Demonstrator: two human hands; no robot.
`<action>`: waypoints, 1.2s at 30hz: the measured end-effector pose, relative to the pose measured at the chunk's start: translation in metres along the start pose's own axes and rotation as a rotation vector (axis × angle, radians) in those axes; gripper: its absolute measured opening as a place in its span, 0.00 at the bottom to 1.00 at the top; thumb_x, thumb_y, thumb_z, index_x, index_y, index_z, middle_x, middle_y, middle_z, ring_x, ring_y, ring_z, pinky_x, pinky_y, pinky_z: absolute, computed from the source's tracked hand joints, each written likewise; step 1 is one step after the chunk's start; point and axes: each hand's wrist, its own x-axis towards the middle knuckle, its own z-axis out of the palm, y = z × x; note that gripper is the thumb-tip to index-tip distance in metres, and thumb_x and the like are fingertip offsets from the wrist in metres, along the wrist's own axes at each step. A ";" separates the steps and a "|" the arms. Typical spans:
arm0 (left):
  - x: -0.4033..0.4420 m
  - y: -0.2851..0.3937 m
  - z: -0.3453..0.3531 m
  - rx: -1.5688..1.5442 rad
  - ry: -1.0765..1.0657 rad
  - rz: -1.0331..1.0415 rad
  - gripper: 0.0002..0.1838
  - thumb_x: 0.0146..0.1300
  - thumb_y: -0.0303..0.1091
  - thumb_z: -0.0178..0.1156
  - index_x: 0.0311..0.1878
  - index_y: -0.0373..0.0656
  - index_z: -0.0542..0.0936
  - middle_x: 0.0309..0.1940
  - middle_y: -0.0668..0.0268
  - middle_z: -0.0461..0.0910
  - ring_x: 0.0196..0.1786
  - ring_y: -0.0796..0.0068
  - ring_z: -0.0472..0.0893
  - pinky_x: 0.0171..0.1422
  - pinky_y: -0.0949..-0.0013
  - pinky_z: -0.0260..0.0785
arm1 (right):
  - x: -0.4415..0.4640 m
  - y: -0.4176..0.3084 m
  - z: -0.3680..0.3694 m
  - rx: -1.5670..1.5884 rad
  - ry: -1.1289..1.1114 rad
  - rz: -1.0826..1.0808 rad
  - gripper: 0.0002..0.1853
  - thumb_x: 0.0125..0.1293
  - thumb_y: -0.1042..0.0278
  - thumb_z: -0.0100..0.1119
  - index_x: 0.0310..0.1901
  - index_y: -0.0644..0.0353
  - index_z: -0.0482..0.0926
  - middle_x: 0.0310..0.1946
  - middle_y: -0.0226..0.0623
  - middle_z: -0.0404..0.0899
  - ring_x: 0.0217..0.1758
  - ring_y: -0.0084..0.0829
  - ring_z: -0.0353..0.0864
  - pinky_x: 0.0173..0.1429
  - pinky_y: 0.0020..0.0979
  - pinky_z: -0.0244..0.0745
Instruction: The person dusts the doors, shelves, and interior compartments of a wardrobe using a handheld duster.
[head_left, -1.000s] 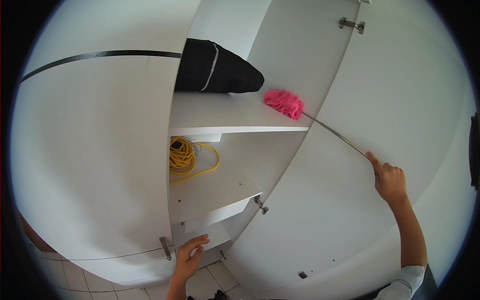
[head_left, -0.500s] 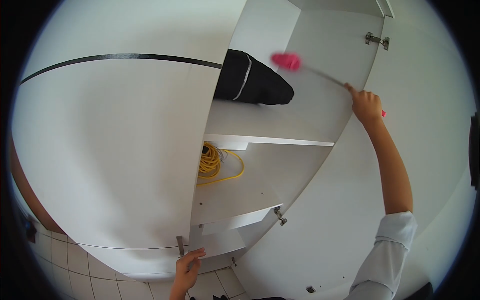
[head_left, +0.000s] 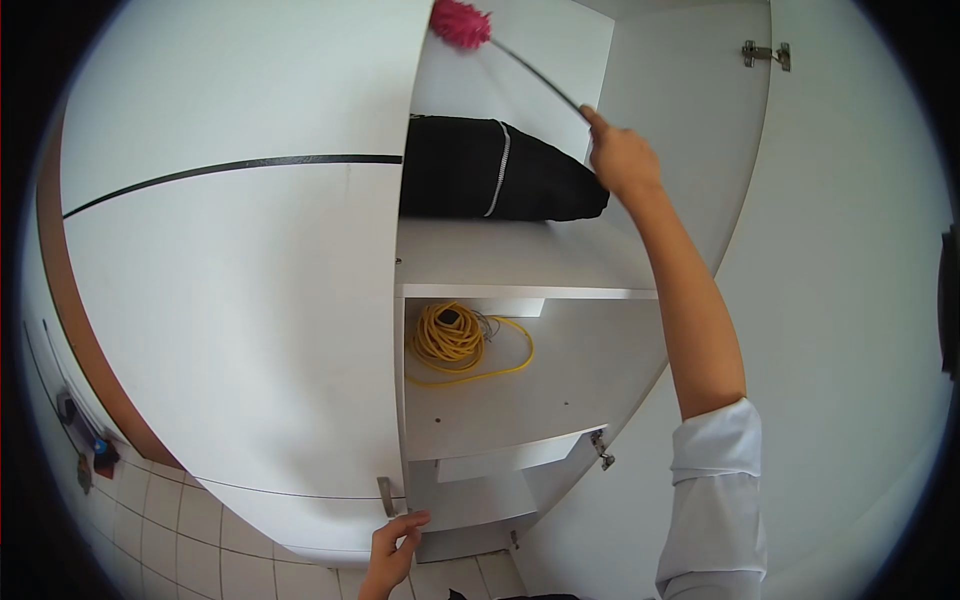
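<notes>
My right hand (head_left: 626, 163) is closed around the grip of a duster with a thin dark rod, index finger stretched along it. The fluffy pink head of the duster (head_left: 461, 25) is up in the top compartment, against or close to the back wall near the left door's edge. Below the rod, a black fabric bag (head_left: 500, 168) with a pale zip lies on the upper shelf (head_left: 520, 255). My left hand (head_left: 395, 550) is low, just under the metal handle (head_left: 386, 496) of the closed left door, with fingers loosely bent and apart, holding nothing.
A coiled yellow cable (head_left: 450, 338) lies on the middle shelf (head_left: 500, 410). The right door (head_left: 830, 300) stands wide open on metal hinges (head_left: 766, 55). At the left are the closed white door (head_left: 230, 330), a brown frame (head_left: 90, 330) and floor tiles (head_left: 180, 520).
My right hand has moved left and up, carrying the duster head from the middle of the top compartment to its upper left. The camera view has shifted. My left hand stays near the handle.
</notes>
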 end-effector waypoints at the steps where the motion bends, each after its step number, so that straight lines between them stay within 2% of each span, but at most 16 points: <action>1: -0.003 0.000 -0.002 0.023 -0.004 0.003 0.12 0.51 0.20 0.47 0.40 0.36 0.74 0.39 0.60 0.75 0.41 0.74 0.74 0.46 0.75 0.63 | 0.008 0.010 0.001 0.040 0.073 0.078 0.21 0.55 0.70 0.37 0.53 0.48 0.64 0.34 0.47 0.74 0.40 0.45 0.73 0.43 0.40 0.69; 3: -0.009 0.006 -0.001 0.004 0.028 -0.043 0.12 0.52 0.20 0.46 0.40 0.36 0.74 0.39 0.61 0.75 0.41 0.76 0.73 0.47 0.76 0.62 | 0.028 0.037 0.007 0.096 0.148 0.147 0.23 0.54 0.71 0.37 0.54 0.48 0.64 0.34 0.45 0.74 0.41 0.43 0.73 0.43 0.39 0.69; 6: -0.020 0.004 0.001 -0.097 0.085 -0.129 0.12 0.52 0.20 0.46 0.40 0.34 0.74 0.39 0.62 0.75 0.42 0.77 0.72 0.49 0.76 0.61 | 0.043 0.057 0.019 0.296 0.073 0.356 0.22 0.55 0.70 0.36 0.54 0.52 0.64 0.24 0.42 0.74 0.26 0.35 0.75 0.29 0.34 0.71; 8: -0.022 0.000 0.008 -0.169 0.095 -0.160 0.13 0.52 0.20 0.46 0.41 0.34 0.74 0.39 0.62 0.75 0.43 0.77 0.72 0.49 0.75 0.61 | 0.015 0.018 -0.012 1.015 -0.160 0.310 0.18 0.61 0.66 0.35 0.53 0.50 0.65 0.12 0.29 0.60 0.09 0.19 0.55 0.11 0.22 0.52; 9: -0.022 -0.001 0.010 -0.127 0.060 -0.149 0.13 0.52 0.20 0.46 0.41 0.33 0.74 0.39 0.62 0.75 0.43 0.77 0.72 0.50 0.75 0.61 | -0.002 -0.004 -0.033 1.132 -0.243 0.203 0.18 0.62 0.66 0.34 0.54 0.51 0.65 0.12 0.23 0.54 0.10 0.15 0.47 0.11 0.18 0.45; 13: -0.024 -0.006 0.020 -0.160 0.020 -0.150 0.12 0.53 0.19 0.45 0.41 0.33 0.74 0.40 0.62 0.74 0.44 0.76 0.71 0.51 0.75 0.60 | -0.052 -0.073 -0.086 1.456 -0.616 -0.017 0.19 0.61 0.68 0.35 0.55 0.51 0.63 0.15 0.25 0.58 0.12 0.12 0.48 0.11 0.13 0.44; 14: -0.025 -0.009 0.020 -0.152 0.017 -0.149 0.12 0.53 0.19 0.45 0.41 0.33 0.74 0.40 0.62 0.74 0.44 0.76 0.71 0.51 0.75 0.60 | -0.062 -0.080 -0.091 1.495 -0.947 -0.090 0.20 0.62 0.68 0.35 0.56 0.52 0.61 0.17 0.28 0.61 0.12 0.13 0.52 0.12 0.15 0.48; 15: -0.024 -0.012 0.021 -0.136 -0.005 -0.137 0.12 0.53 0.19 0.45 0.41 0.33 0.74 0.40 0.62 0.74 0.44 0.76 0.71 0.51 0.75 0.60 | -0.094 -0.093 -0.100 1.091 -0.566 -0.330 0.20 0.62 0.66 0.35 0.58 0.53 0.58 0.17 0.29 0.62 0.12 0.16 0.55 0.13 0.17 0.53; 16: -0.024 -0.014 0.021 -0.121 -0.030 -0.131 0.12 0.53 0.19 0.45 0.41 0.33 0.74 0.41 0.62 0.74 0.44 0.76 0.71 0.51 0.75 0.60 | -0.107 -0.096 -0.093 1.300 -0.809 -0.193 0.21 0.63 0.66 0.37 0.59 0.54 0.55 0.17 0.28 0.63 0.12 0.17 0.56 0.14 0.19 0.55; 18: -0.025 -0.017 0.021 -0.089 -0.061 -0.142 0.12 0.53 0.21 0.46 0.41 0.35 0.74 0.39 0.62 0.75 0.43 0.77 0.72 0.49 0.76 0.61 | -0.126 -0.096 -0.072 1.305 -0.952 -0.076 0.22 0.63 0.66 0.37 0.59 0.53 0.54 0.16 0.28 0.61 0.12 0.17 0.55 0.13 0.19 0.54; 22: -0.030 -0.018 0.022 -0.078 -0.099 -0.140 0.13 0.54 0.23 0.46 0.43 0.37 0.74 0.38 0.63 0.75 0.41 0.77 0.73 0.46 0.76 0.63 | -0.157 -0.087 -0.044 1.312 -0.998 -0.173 0.22 0.63 0.66 0.36 0.60 0.53 0.53 0.15 0.27 0.59 0.12 0.16 0.54 0.13 0.20 0.53; 27: -0.031 -0.014 0.018 -0.051 -0.124 -0.136 0.13 0.54 0.23 0.46 0.43 0.37 0.73 0.39 0.63 0.75 0.42 0.78 0.73 0.46 0.77 0.62 | -0.138 -0.080 -0.040 1.464 -0.440 0.057 0.20 0.63 0.66 0.36 0.58 0.54 0.57 0.13 0.26 0.58 0.11 0.16 0.54 0.13 0.21 0.51; 29: -0.032 -0.012 0.017 -0.040 -0.135 -0.143 0.13 0.54 0.23 0.46 0.43 0.37 0.73 0.39 0.63 0.75 0.42 0.78 0.73 0.46 0.77 0.62 | -0.109 -0.073 -0.031 1.331 -0.155 0.047 0.19 0.59 0.70 0.37 0.52 0.67 0.63 0.26 0.44 0.73 0.26 0.32 0.73 0.31 0.28 0.67; 32: -0.032 -0.009 0.018 -0.054 -0.132 -0.137 0.12 0.55 0.23 0.46 0.43 0.37 0.73 0.39 0.64 0.75 0.42 0.78 0.72 0.47 0.76 0.62 | -0.061 -0.062 -0.038 1.214 -0.252 0.121 0.16 0.55 0.73 0.39 0.45 0.70 0.68 0.24 0.46 0.73 0.22 0.35 0.73 0.27 0.30 0.68; 34: -0.034 -0.009 0.019 -0.063 -0.134 -0.161 0.12 0.55 0.23 0.46 0.43 0.37 0.73 0.40 0.64 0.75 0.43 0.78 0.72 0.47 0.76 0.62 | -0.036 -0.066 -0.028 1.061 -0.356 0.183 0.23 0.54 0.76 0.36 0.54 0.62 0.62 0.12 0.29 0.60 0.10 0.21 0.54 0.13 0.23 0.52; 36: -0.035 -0.008 0.019 -0.070 -0.126 -0.163 0.12 0.55 0.23 0.46 0.43 0.37 0.73 0.40 0.64 0.75 0.43 0.78 0.72 0.47 0.76 0.62 | -0.030 -0.073 -0.027 0.992 -0.326 0.132 0.24 0.52 0.77 0.35 0.54 0.61 0.63 0.12 0.30 0.60 0.10 0.21 0.54 0.12 0.23 0.51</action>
